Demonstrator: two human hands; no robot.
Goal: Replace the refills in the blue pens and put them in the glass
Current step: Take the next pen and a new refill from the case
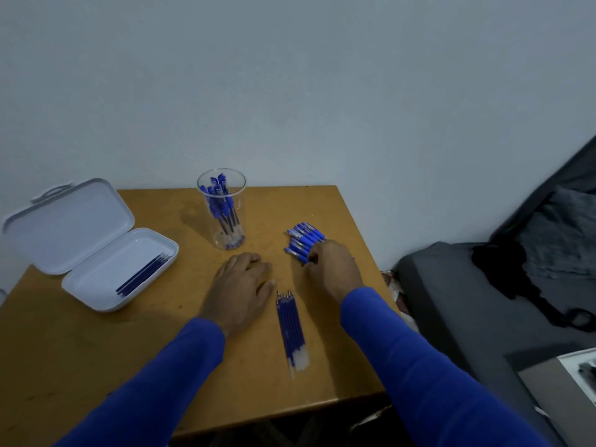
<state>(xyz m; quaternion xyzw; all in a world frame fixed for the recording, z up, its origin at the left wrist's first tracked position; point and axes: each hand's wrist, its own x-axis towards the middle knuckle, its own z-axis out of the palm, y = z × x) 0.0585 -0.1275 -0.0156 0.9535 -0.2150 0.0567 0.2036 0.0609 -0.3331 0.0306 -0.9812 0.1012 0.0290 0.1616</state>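
Head view: refills [291, 330] lengthwise, tips away.

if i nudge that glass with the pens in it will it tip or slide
The glass is tall and narrow, with pens leaning to its rim, so a high push probably tips it. A low nudge likely slides it across the smooth table. Being clear-walled, it may break if it falls.

single head cam, looks forward and down over the table [96, 366]; wide angle, close range; wall fills upper frame
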